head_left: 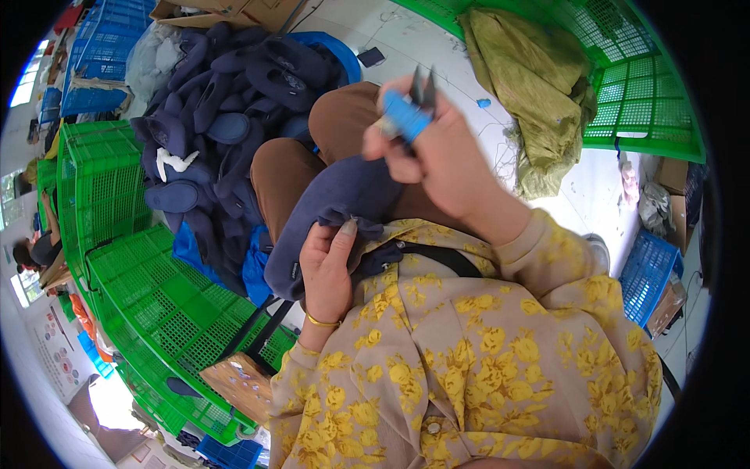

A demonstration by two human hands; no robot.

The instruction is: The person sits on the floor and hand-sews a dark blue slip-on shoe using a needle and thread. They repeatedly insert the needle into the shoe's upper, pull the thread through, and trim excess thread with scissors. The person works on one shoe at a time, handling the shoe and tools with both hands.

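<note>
Head: slipper (pixel 326 197) in L hand (pixel 326 270).

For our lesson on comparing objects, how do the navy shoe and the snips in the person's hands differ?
Shape: the shoe is rounded, while the snips have pointed blades.
Colour: the shoe is navy; the snips' blades are dark grey or black.
Size: the shoe is much larger than the snips' visible part.
Shared: each is held in one hand, the shoe in the left, the snips in the right.
</note>
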